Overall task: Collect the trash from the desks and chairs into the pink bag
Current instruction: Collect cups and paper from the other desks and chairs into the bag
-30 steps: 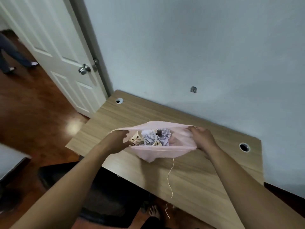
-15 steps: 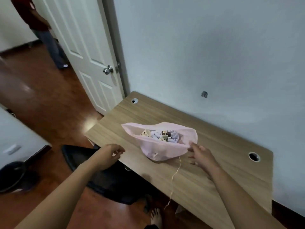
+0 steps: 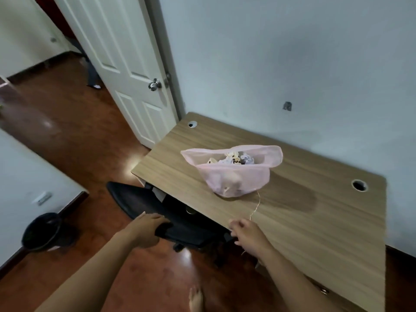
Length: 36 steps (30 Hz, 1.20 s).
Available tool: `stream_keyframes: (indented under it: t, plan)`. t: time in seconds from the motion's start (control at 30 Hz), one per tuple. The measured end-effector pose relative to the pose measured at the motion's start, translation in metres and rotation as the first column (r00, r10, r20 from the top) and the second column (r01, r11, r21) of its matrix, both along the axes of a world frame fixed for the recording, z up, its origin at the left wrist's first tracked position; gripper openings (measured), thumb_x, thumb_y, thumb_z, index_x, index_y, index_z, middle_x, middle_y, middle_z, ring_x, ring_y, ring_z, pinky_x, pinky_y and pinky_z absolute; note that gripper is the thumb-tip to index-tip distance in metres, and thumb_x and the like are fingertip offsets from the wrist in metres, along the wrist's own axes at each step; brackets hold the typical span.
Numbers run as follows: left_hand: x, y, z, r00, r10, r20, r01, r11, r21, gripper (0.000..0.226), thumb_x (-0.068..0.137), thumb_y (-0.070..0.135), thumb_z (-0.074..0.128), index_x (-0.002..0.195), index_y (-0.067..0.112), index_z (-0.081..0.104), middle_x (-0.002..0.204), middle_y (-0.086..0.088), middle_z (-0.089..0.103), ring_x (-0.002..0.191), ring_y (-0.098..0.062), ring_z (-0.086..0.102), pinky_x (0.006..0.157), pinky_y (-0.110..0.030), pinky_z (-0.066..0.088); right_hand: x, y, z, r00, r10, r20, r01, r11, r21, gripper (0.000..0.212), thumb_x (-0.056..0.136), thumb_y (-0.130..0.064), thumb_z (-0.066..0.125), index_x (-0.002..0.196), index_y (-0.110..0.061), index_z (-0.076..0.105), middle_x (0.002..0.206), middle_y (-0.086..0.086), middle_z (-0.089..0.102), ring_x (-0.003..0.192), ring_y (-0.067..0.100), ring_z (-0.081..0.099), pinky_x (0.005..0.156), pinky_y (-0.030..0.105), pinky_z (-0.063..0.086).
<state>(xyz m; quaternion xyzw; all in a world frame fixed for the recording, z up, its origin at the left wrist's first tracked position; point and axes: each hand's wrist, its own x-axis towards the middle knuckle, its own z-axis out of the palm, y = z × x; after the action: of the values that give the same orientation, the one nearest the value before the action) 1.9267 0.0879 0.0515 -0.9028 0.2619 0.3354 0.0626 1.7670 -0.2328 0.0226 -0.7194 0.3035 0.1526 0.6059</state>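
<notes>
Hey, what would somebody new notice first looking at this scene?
A translucent pink bag sits open in the middle of the light wooden desk, crumpled paper trash showing inside. The left hand grips the edge of a black office chair pushed partly under the desk, and the right hand hovers at the desk's front edge beside a thin string trailing from the bag.

Room corner on my head feed: pale walls, wood floor, one desk.
I see a plain blue-grey wall [image 3: 292, 52] with a small dark mark [image 3: 287, 106]. A white panelled door [image 3: 117, 64] with a round metal knob [image 3: 154, 84] stands open at left. The glossy red-brown floor [image 3: 67, 136] shows glare patches. A light wood desk [image 3: 315, 221] sits against the wall, with one cable hole [image 3: 192, 124] at its far left and another [image 3: 359, 185] at right. A black chair [image 3: 144, 201] is partly under it, and a black bin [image 3: 42, 230] stands lower left.
</notes>
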Motion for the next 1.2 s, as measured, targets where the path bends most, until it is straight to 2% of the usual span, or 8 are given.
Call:
stream_keyframes:
  t: [0.13, 0.27, 0.37, 0.47, 0.53, 0.67, 1.07, 1.2]
  plan:
    - [0.011, 0.008, -0.007, 0.995, -0.089, 0.050, 0.083, 0.990, 0.114, 0.085, 0.094, 0.040, 0.065, 0.168, 0.046, 0.025, 0.177, 0.009, 0.026, 0.165, -0.019, 0.020, 0.136, -0.048, 0.010, 0.001, 0.042, 0.008, 0.976, 0.213, 0.044, -0.207, 0.971, -0.117, 0.023, 0.106, -0.043, 0.066, 0.123, -0.033, 0.078, 0.118, -0.019, 0.076, 0.110, -0.006, 0.068, 0.104, 0.024, 0.054]
    - [0.023, 0.015, -0.008, 0.984, -0.140, 0.110, 0.135, 0.989, 0.054, 0.078, 0.093, 0.051, 0.061, 0.166, 0.045, 0.033, 0.174, 0.010, 0.036, 0.161, -0.019, 0.033, 0.132, -0.042, 0.023, 0.006, 0.080, 0.015, 0.925, 0.379, 0.025, -0.366, 0.908, -0.203, 0.054, 0.095, -0.070, 0.069, 0.142, -0.043, 0.068, 0.143, -0.017, 0.062, 0.128, 0.006, 0.061, 0.111, 0.028, 0.048]
    - [0.043, 0.036, -0.010, 0.970, -0.203, 0.132, 0.204, 0.979, 0.010, 0.079, 0.089, 0.055, 0.063, 0.163, 0.044, 0.039, 0.170, 0.011, 0.043, 0.157, -0.017, 0.041, 0.129, -0.039, 0.030, 0.022, 0.116, 0.016, 0.830, 0.554, -0.067, -0.550, 0.792, -0.266, 0.082, 0.089, -0.067, 0.079, 0.160, -0.039, 0.050, 0.157, -0.007, 0.047, 0.142, 0.013, 0.050, 0.111, 0.023, 0.039]
    - [0.066, 0.062, -0.010, 0.947, -0.278, 0.158, 0.284, 0.959, -0.015, 0.073, 0.089, 0.054, 0.063, 0.160, 0.042, 0.046, 0.164, 0.011, 0.051, 0.151, -0.016, 0.049, 0.126, -0.037, 0.034, 0.039, 0.162, 0.007, 0.831, 0.528, -0.175, -0.553, 0.757, -0.346, 0.085, 0.096, -0.057, 0.075, 0.169, -0.035, 0.037, 0.165, 0.001, 0.042, 0.147, 0.024, 0.050, 0.119, 0.036, 0.043]
    - [0.075, 0.075, -0.010, 0.932, -0.316, 0.175, 0.324, 0.946, -0.018, 0.070, 0.089, 0.053, 0.063, 0.157, 0.041, 0.050, 0.161, 0.012, 0.055, 0.147, -0.015, 0.053, 0.124, -0.037, 0.037, 0.047, 0.192, -0.002, 0.856, 0.461, -0.235, -0.517, 0.753, -0.407, 0.078, 0.100, -0.052, 0.069, 0.169, -0.034, 0.036, 0.163, 0.003, 0.046, 0.139, 0.028, 0.058, 0.115, 0.045, 0.050]
    - [0.083, 0.101, -0.007, 0.911, -0.373, 0.174, 0.383, 0.924, -0.025, 0.067, 0.088, 0.050, 0.062, 0.154, 0.041, 0.055, 0.157, 0.013, 0.059, 0.144, -0.014, 0.056, 0.120, -0.037, 0.040, 0.055, 0.236, -0.015, 0.836, 0.445, -0.321, -0.549, 0.678, -0.489, 0.074, 0.102, -0.047, 0.062, 0.170, -0.034, 0.035, 0.159, 0.007, 0.051, 0.140, 0.033, 0.056, 0.115, 0.047, 0.049]
    - [0.071, 0.216, -0.009, 0.906, -0.394, 0.153, 0.404, 0.914, -0.036, 0.068, 0.094, 0.047, 0.060, 0.160, 0.044, 0.046, 0.168, 0.016, 0.044, 0.156, -0.012, 0.039, 0.125, -0.039, 0.029, 0.050, 0.344, -0.013, 0.660, 0.654, -0.370, -0.751, 0.573, -0.329, 0.095, 0.104, -0.056, 0.057, 0.176, -0.024, 0.004, 0.172, 0.014, 0.032, 0.151, 0.037, 0.044, 0.117, 0.041, 0.042]
    - [0.059, 0.259, -0.012, 0.912, -0.391, 0.126, 0.395, 0.919, -0.005, 0.070, 0.096, 0.046, 0.060, 0.162, 0.046, 0.041, 0.171, 0.016, 0.039, 0.160, -0.016, 0.033, 0.129, -0.042, 0.025, 0.048, 0.383, -0.015, 0.572, 0.720, -0.392, -0.820, 0.510, -0.259, 0.108, 0.099, -0.062, 0.059, 0.175, -0.018, -0.005, 0.175, 0.018, 0.024, 0.155, 0.040, 0.039, 0.122, 0.045, 0.042]
